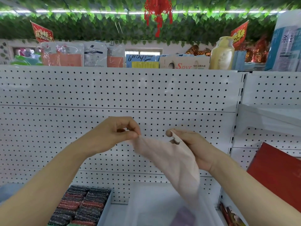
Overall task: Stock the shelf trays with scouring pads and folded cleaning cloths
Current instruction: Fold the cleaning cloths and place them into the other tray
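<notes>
1. Cloth point(171, 160): thin, pale pink, soft and creased; held in the air before the white pegboard point(114, 92), long axis slanting from upper left down to lower right.
2. Left hand point(114, 134) fingers pinch its upper corner; right hand point(195, 149) fingers clamp its top edge.
3. Scouring pads point(81, 207): dark, glittery, rectangular, stacked in the tray point(104, 209) at lower left.

A white shelf point(117, 214) runs along the bottom of the view, backed by a white pegboard panel point(114, 92) dotted with small holes. At about 7 o'clock a white tray point(104, 209) sits on the shelf, packed with rows of dark scouring pads point(81, 206) flecked with red and silver. Just beside it, at 6 o'clock, stands a translucent tray point(146, 201), something purple blurred inside it. Along the top ledge point(146, 68) at 12 o'clock lie packaged goods, a boxed item point(184, 63) and, toward 1 o'clock, a yellow bottle point(222, 53)
</notes>
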